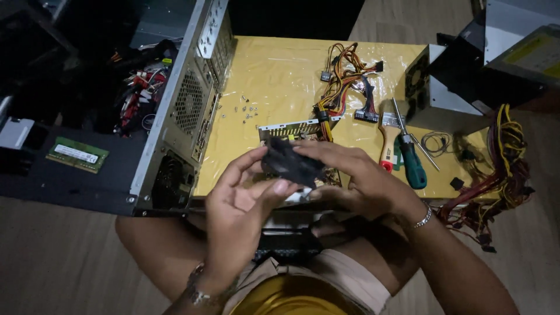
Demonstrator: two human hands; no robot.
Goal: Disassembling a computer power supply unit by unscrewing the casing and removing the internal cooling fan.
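While it is held up above the near edge of the desk (280,70), a small black cooling fan (290,163) is gripped between both hands. It is judged to be light and stiff, with a rigid square frame that is best taken by its outer edges, since the blades inside look thin and easily harmed. The fan's lower right corner is pinched by the thumb and fingers (281,186) of the left hand (239,204), while its upper and right sides are wrapped by the curled fingers of the right hand (356,175). Behind the fan, an opened power supply tray (286,127) with a bundle of coloured cables (344,81) is seen mid-desk. Toward the right edge, a green-handled screwdriver (411,160) and a small brush (388,140) are laid side by side, and a grey power supply box (434,93) is set at the far right corner. Loose screws (248,109) are scattered near the open computer case (175,111) at the left edge.
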